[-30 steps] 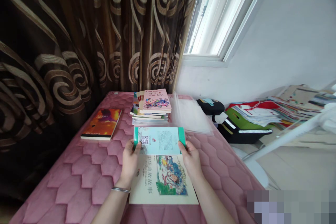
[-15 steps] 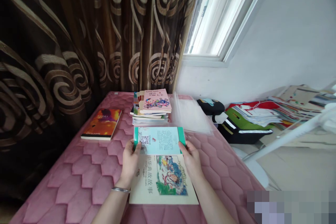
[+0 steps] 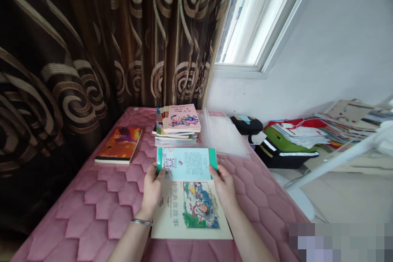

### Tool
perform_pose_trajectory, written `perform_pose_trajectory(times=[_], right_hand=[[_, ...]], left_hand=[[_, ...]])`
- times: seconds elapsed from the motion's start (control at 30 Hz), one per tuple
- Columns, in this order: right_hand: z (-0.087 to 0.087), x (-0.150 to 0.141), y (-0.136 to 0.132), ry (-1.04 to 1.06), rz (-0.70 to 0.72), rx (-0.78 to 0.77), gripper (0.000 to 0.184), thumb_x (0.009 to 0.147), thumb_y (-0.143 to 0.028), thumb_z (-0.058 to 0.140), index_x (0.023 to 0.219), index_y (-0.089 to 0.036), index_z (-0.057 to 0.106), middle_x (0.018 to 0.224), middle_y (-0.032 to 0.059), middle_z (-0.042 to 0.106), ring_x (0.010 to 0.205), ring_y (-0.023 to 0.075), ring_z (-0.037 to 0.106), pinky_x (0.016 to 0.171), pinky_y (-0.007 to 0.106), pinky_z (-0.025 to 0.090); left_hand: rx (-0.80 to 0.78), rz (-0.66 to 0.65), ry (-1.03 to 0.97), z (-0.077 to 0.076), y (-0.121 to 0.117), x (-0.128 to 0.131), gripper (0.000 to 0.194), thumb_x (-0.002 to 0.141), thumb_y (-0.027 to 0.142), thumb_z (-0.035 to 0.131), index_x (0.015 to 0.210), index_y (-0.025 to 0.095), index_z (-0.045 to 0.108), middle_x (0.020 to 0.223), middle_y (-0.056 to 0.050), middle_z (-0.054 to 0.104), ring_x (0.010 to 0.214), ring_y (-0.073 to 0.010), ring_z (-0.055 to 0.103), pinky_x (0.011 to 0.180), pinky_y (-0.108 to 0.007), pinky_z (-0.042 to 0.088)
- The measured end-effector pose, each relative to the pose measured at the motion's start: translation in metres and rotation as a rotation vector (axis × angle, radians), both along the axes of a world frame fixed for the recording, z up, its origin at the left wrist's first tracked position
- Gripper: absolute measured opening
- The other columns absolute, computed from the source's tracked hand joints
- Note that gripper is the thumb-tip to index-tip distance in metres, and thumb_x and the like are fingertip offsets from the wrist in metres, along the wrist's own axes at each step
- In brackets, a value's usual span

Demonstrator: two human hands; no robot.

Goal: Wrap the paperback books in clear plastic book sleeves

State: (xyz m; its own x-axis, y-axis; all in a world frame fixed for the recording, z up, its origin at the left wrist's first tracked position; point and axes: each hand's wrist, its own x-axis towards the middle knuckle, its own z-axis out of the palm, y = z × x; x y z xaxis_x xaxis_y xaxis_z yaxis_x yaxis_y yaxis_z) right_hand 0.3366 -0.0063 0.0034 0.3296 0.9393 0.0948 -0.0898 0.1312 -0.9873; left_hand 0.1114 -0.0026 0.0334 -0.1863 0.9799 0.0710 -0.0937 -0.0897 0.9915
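Observation:
An open picture book [image 3: 175, 231] lies turned sideways in front of me, its pale title page showing Chinese characters and a colourful drawing. Its light-blue cover part [image 3: 193, 163], with green ends, a QR code and small print, stands raised along the far side of that page. My left hand [image 3: 152, 186] pinches the left end of this part, thumb on top, with a silver bangle on the wrist. At the right end, my right hand [image 3: 224, 182] grips the green strip the same way. The fingers underneath are hidden.
Beyond the book is a stack of books [image 3: 183, 120], a pink one on top. Clear plastic sheets [image 3: 225, 135] lie right of it. An orange book [image 3: 119, 144] rests at left on the pink quilted bed [image 3: 104, 196]. Curtains [image 3: 172, 41] hang behind.

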Motion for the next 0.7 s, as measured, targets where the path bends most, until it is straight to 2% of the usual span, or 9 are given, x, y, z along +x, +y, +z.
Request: perform_pose_trajectory(times=[0.2,0.43,0.7], right_hand=[[-0.003,0.001,0.001,-0.025,-0.006,0.000,0.036,0.074,-0.055,0.070,0.081,-0.020,0.064,0.077,0.0026,0.071,0.072,0.0225,0.063,0.067,0.032,0.050],[0.004,-0.001,0.000,-0.019,-0.005,0.004,0.038,0.072,-0.057,0.070,0.079,-0.020,0.063,0.078,0.0033,0.071,0.073,0.0232,0.063,0.068,0.032,0.050],[-0.007,0.003,0.002,-0.074,-0.008,-0.019,0.039,0.075,-0.058,0.066,0.087,-0.020,0.066,0.079,0.0042,0.071,0.072,0.0230,0.063,0.063,0.031,0.049]], left_hand=[[-0.004,0.007,0.015,0.002,-0.001,0.000,0.030,0.076,0.041,0.064,0.095,0.018,0.060,0.087,-0.003,0.069,0.083,-0.0192,0.062,0.075,-0.029,0.046],[-0.011,0.008,0.012,0.004,-0.002,0.001,0.032,0.076,0.042,0.064,0.096,0.017,0.060,0.086,-0.004,0.068,0.084,-0.0202,0.062,0.073,-0.029,0.046],[0.000,0.013,0.018,0.002,0.000,0.000,0.031,0.075,0.042,0.064,0.093,0.017,0.060,0.084,-0.004,0.068,0.080,-0.0195,0.060,0.073,-0.030,0.045]])
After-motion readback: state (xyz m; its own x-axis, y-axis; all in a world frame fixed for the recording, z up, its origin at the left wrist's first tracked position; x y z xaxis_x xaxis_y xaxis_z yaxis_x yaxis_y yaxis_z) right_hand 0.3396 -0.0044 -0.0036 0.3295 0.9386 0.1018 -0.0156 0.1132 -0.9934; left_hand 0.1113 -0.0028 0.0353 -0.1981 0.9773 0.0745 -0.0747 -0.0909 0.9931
